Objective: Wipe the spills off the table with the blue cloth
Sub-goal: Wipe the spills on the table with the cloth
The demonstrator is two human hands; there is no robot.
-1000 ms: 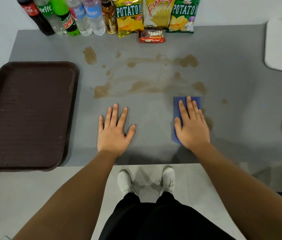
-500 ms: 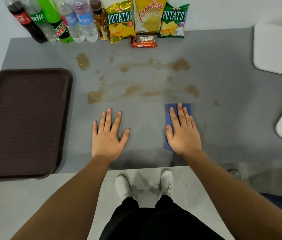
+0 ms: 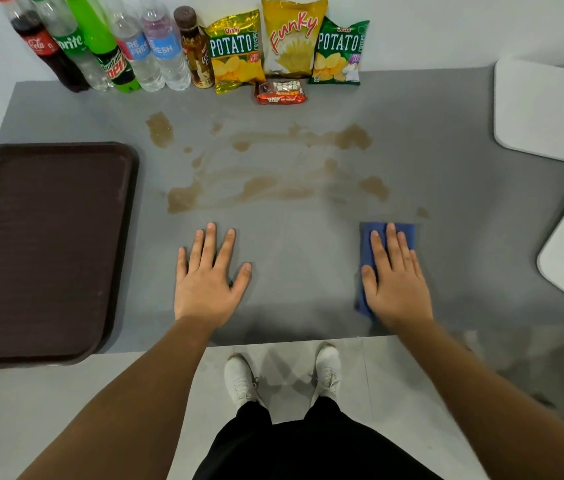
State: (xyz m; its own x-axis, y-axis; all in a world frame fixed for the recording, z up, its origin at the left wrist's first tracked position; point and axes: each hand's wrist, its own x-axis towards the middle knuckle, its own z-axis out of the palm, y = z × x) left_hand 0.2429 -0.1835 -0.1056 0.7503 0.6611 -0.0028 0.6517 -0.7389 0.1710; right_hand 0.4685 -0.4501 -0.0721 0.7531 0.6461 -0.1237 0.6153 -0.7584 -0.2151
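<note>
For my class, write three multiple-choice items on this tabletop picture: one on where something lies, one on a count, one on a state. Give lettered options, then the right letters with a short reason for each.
1. Where does the brown tray lie?
A. at the table's left edge
B. between the two hands
C. against the back wall

2. How many snack bags lean against the wall?
A. one
B. three
C. five

3. What is the state of the blue cloth?
A. hanging over the table edge
B. balled up on the tray
C. flat on the table under the right hand

Answers:
1. A: the tray sits left of the left hand, partly past the grey table's front edge.
2. B: a yellow Potato bag, a Funky bag and a green Potato bag stand there.
3. C: the right hand lies spread on the cloth, near side of the brown spills.
</note>
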